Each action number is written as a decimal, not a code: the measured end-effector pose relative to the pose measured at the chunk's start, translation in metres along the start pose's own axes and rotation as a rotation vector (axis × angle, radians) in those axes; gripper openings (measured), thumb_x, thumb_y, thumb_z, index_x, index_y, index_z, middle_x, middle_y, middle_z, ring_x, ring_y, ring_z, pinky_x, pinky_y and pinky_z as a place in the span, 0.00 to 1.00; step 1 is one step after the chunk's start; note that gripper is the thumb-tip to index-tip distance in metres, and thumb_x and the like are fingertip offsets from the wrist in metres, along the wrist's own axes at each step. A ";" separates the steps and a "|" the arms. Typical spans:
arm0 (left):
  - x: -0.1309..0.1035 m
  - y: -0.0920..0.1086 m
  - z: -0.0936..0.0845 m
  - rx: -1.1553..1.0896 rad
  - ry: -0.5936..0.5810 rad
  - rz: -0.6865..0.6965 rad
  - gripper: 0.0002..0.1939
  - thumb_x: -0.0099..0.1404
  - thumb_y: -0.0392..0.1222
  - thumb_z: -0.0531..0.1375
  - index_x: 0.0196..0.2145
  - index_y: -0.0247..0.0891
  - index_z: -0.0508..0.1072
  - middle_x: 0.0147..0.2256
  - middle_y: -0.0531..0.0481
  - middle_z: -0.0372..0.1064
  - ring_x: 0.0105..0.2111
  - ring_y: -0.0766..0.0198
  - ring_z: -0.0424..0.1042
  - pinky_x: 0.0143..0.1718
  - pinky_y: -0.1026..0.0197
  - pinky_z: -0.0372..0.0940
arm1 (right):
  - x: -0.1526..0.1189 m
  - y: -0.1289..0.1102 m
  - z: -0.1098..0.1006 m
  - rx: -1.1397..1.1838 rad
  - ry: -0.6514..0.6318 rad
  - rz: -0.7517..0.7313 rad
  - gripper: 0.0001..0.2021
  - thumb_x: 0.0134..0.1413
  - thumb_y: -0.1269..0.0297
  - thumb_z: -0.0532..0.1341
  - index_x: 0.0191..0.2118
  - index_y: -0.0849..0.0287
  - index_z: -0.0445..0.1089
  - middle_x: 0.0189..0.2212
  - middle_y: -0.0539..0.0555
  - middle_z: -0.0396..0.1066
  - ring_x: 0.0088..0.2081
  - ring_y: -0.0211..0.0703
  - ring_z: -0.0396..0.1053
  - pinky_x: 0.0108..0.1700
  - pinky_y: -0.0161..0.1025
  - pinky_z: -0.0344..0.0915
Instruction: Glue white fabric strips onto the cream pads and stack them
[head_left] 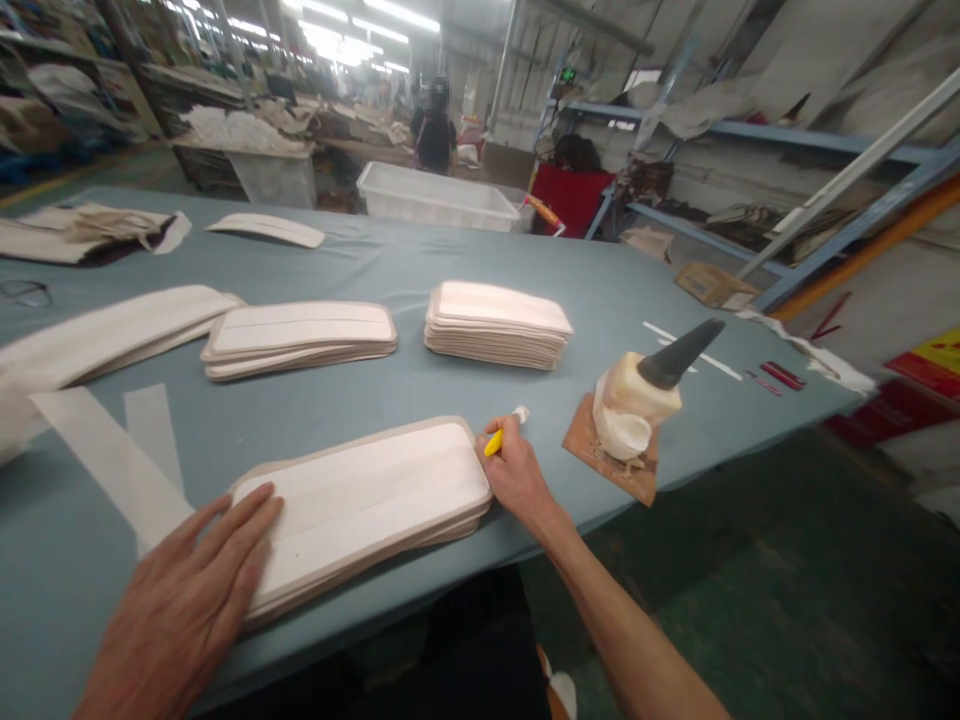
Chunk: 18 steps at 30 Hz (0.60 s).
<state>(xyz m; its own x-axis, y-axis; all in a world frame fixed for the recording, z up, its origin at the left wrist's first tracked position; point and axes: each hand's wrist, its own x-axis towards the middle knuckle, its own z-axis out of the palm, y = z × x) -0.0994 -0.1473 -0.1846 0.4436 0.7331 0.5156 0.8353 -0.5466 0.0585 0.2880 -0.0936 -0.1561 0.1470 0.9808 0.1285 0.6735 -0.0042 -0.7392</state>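
In front of me lies a stack of long, pale fabric panels (367,500) with rounded corners and beige borders. My left hand (199,580) rests flat on its left end, fingers stretched out. At the right end, my right hand (514,465) is closed around a small yellow-handled tool (493,442); a whitish tip shows beyond the fingers, its kind unclear. To the right of that hand, a cream-coloured container with a dark conical nozzle (637,400) leans on a brown board (637,482), with whitish residue about its mouth.
Behind are a tall panel stack (495,325), a lower stack (300,340) and longer panels (127,325) at left. White strips (112,465) lie beside my left hand. A white bin (435,200) stands past the table's far edge; a person (435,135) is farther back.
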 end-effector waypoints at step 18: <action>0.007 0.018 -0.012 -0.033 -0.008 -0.100 0.30 0.77 0.43 0.50 0.74 0.40 0.56 0.64 0.40 0.68 0.64 0.41 0.64 0.65 0.44 0.57 | -0.010 0.005 -0.009 0.001 -0.188 0.042 0.17 0.57 0.48 0.58 0.46 0.52 0.59 0.27 0.47 0.70 0.30 0.49 0.70 0.35 0.40 0.61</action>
<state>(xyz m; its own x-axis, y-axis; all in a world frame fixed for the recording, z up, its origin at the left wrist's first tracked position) -0.0848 -0.1568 -0.1699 0.3616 0.7877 0.4987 0.8642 -0.4839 0.1377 0.2960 -0.1055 -0.1550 0.0370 0.9989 -0.0283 0.6689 -0.0458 -0.7420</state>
